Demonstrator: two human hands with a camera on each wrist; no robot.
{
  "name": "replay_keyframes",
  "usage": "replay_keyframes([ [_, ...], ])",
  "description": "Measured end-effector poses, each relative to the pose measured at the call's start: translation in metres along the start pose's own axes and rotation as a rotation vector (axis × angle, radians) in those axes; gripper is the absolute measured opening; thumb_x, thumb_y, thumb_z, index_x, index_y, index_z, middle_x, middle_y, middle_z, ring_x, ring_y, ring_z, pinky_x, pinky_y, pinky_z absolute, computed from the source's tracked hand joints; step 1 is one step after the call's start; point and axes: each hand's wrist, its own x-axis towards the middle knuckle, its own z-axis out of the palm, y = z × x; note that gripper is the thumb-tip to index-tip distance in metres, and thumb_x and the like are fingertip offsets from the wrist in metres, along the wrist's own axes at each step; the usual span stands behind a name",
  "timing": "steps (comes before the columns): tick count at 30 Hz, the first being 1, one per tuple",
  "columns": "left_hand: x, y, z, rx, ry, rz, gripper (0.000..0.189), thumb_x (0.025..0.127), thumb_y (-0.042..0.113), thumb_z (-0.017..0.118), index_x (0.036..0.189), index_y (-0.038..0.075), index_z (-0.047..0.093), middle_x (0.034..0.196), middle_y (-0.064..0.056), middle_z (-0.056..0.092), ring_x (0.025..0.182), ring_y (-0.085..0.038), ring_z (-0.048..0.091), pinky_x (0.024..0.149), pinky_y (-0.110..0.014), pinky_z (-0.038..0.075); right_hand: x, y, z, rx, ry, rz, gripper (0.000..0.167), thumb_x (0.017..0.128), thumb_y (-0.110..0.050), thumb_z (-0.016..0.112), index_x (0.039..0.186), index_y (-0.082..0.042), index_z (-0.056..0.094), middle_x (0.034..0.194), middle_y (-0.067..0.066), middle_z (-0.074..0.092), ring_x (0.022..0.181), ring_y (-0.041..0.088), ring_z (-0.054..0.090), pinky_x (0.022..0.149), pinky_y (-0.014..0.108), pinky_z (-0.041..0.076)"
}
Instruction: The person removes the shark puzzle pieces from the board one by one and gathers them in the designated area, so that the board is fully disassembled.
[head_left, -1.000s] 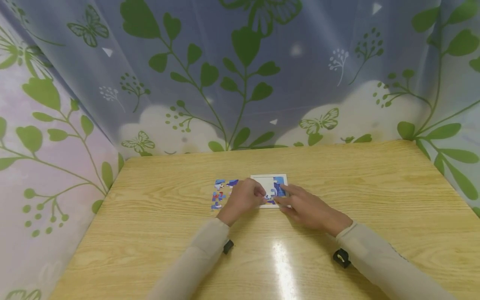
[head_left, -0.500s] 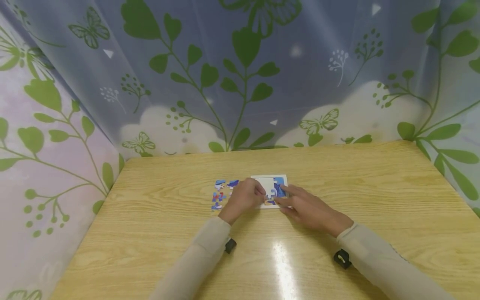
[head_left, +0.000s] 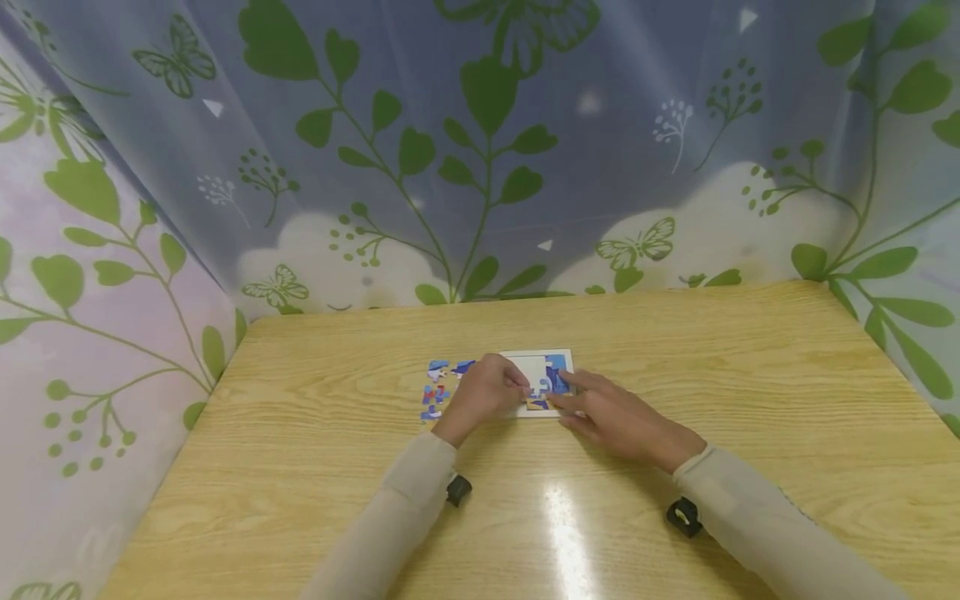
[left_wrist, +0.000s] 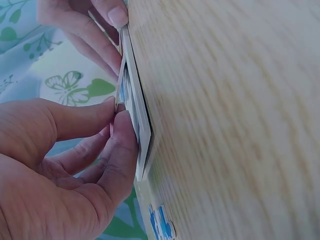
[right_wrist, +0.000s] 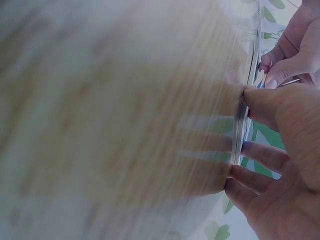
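A shallow white puzzle tray (head_left: 536, 352) lies on the table between the hands, with blue puzzle pieces (head_left: 557, 375) fitted along its right side. My left hand (head_left: 486, 390) pinches a thin jigsaw piece (left_wrist: 118, 106) between thumb and fingers, at the tray's lower part. Seen edge-on in the left wrist view, the piece tilts up from the tray. My right hand (head_left: 611, 417) rests at the tray's lower right, fingers extended. In the right wrist view, its fingertips (right_wrist: 235, 172) touch the tray's edge. The left hand hides part of the tray.
Several loose jigsaw pieces (head_left: 437, 393) lie left of the tray, partly behind the left hand. The wood-grain table (head_left: 337, 467) meets a leaf-patterned curtain (head_left: 360, 250) at the back and sides. Dark wrist devices (head_left: 683, 517) hang under both sleeves.
An orange and blue piece by the left fingertips shows more plainly than a second ago, its angle slightly changed. Both hands stay almost where they were.
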Motion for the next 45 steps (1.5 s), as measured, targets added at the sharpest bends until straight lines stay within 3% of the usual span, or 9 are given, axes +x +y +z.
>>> replay_keyframes([
  [15, -0.005, -0.005, -0.009, -0.040, 0.010, 0.011, 0.006, 0.091, 0.014, 0.074, 0.088, 0.010, 0.078, 0.085, 0.001, 0.071, 0.079, -0.016, 0.065, 0.071, -0.035, 0.055, 0.001, 0.002, -0.001, 0.014, -0.015, 0.006, 0.040, 0.101, -0.018, 0.065, 0.135, 0.001, 0.061, 0.148, 0.029, 0.046, 0.138, 0.044, 0.043, 0.111, 0.056, 0.038],
  [22, -0.013, -0.019, -0.023, -0.035, 0.040, 0.031, 0.005, 0.090, 0.014, 0.075, 0.088, 0.010, 0.078, 0.087, 0.000, 0.072, 0.083, -0.017, 0.065, 0.074, -0.035, 0.054, 0.001, 0.001, -0.001, 0.016, -0.013, 0.004, 0.040, 0.101, -0.018, 0.065, 0.136, 0.001, 0.060, 0.148, 0.028, 0.047, 0.139, 0.044, 0.043, 0.111, 0.056, 0.038],
  [28, -0.023, -0.033, -0.034, -0.061, 0.064, 0.045, 0.003, 0.088, 0.008, 0.076, 0.087, 0.005, 0.077, 0.083, -0.001, 0.070, 0.078, -0.015, 0.064, 0.069, -0.030, 0.053, 0.001, 0.001, -0.002, 0.018, -0.017, -0.013, 0.038, 0.101, -0.016, 0.064, 0.134, 0.002, 0.062, 0.143, 0.025, 0.054, 0.140, 0.042, 0.041, 0.111, 0.056, 0.037],
  [34, -0.034, -0.044, -0.043, -0.015, 0.089, 0.032, 0.003, 0.088, 0.008, 0.076, 0.086, 0.006, 0.077, 0.082, 0.000, 0.071, 0.077, -0.015, 0.063, 0.069, -0.031, 0.052, 0.001, -0.001, -0.003, 0.025, -0.013, -0.019, 0.035, 0.101, -0.015, 0.064, 0.132, 0.002, 0.064, 0.137, 0.022, 0.060, 0.140, 0.042, 0.041, 0.112, 0.057, 0.036],
  [45, -0.044, -0.062, -0.049, 0.023, 0.105, 0.006, 0.005, 0.086, 0.010, 0.078, 0.085, 0.006, 0.077, 0.079, 0.000, 0.070, 0.074, -0.015, 0.062, 0.068, -0.031, 0.053, -0.001, -0.001, -0.004, 0.039, -0.029, -0.006, 0.035, 0.102, -0.015, 0.062, 0.133, 0.002, 0.063, 0.138, 0.021, 0.060, 0.141, 0.042, 0.040, 0.112, 0.057, 0.036],
])
